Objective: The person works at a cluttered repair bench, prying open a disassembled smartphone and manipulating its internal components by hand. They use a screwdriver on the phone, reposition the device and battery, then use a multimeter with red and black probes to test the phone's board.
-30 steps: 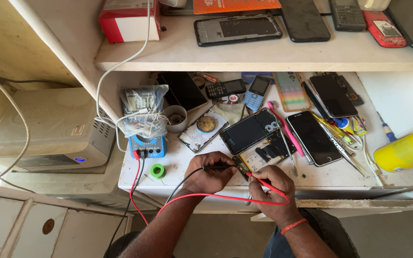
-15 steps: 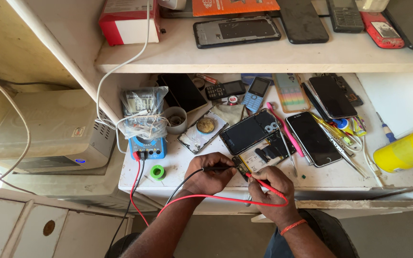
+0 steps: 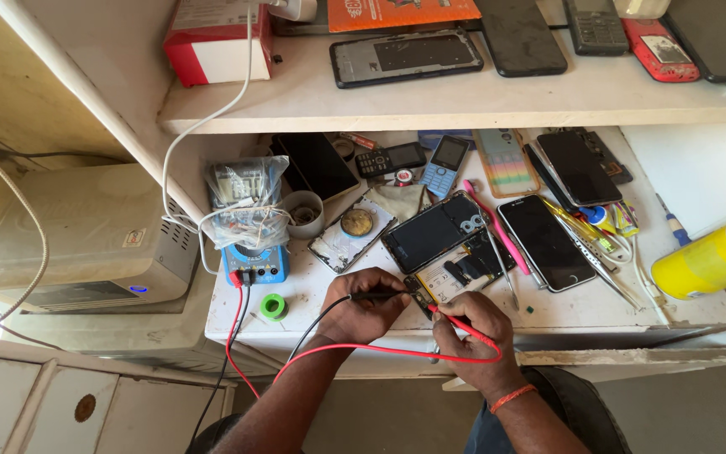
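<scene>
My left hand [image 3: 365, 305] grips a black test probe [image 3: 386, 295] whose tip rests on the lower end of an opened phone [image 3: 454, 267] lying on the white workbench [image 3: 313, 290]. My right hand [image 3: 468, 332] grips a red test probe [image 3: 462, 328], its tip touching the same end of the phone's exposed board. The phone's lifted screen [image 3: 433, 230] lies just behind the board. Red and black leads run left to a blue multimeter [image 3: 254, 262] wrapped in a clear plastic bag.
Several phones lie around the opened one, and more sit on the shelf [image 3: 464, 92] above. A yellow can [image 3: 707, 256] lies at the right. A green tape roll [image 3: 274, 307], a small cup [image 3: 302, 213], tweezers and a grey box [image 3: 77, 231] are nearby.
</scene>
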